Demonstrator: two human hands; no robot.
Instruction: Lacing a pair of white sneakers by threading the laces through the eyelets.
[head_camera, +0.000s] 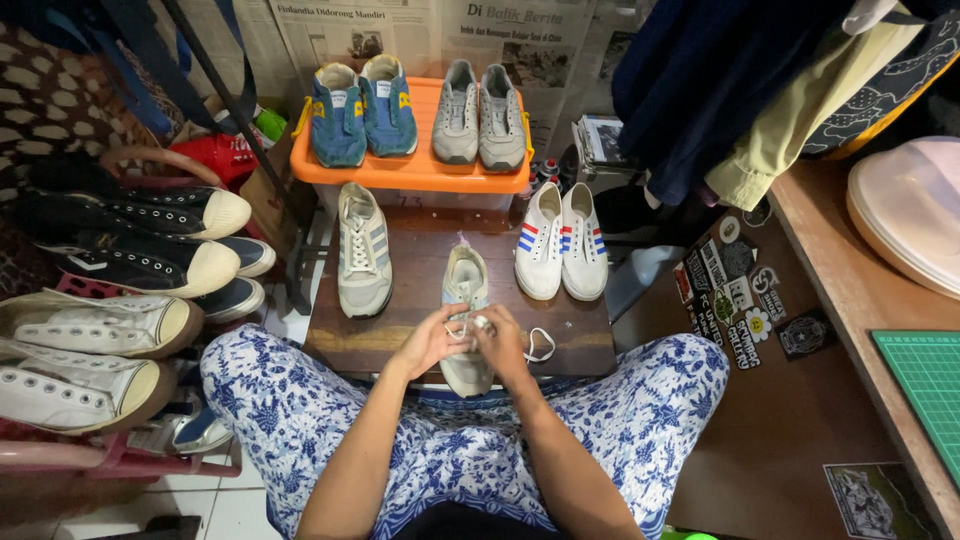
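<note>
Two hands meet over one pale grey sneaker (466, 300), and I log the scene from largest item to smallest. A dark wooden table (420, 345) stands between the knees of the person, who wears blue-and-white floral trousers (300, 420). Behind the table, an orange tray (410, 172) carries a blue pair of shoes (362, 112) and a grey pair of shoes (480, 115). A rack at far left holds dark and white canvas shoes (130, 250). On the table itself, a white pair with red and blue stripes (560, 240) sits at the right rear, and a single grey striped sneaker (363, 250) lies at the left. The pale grey sneaker lies at the centre front of the table, toe pointing away from me, heel overhanging the near edge.

I read the left hand (432, 342) as curled against the left side of this sneaker, fingers drawn together on the lacing area. The right hand (500, 345) has fingers pinched together on a white shoelace (540, 345) (its loose loop trails onto the table just right of the hand). Whether the left fingers clamp lace or shoe upper, I cannot tell.
</note>
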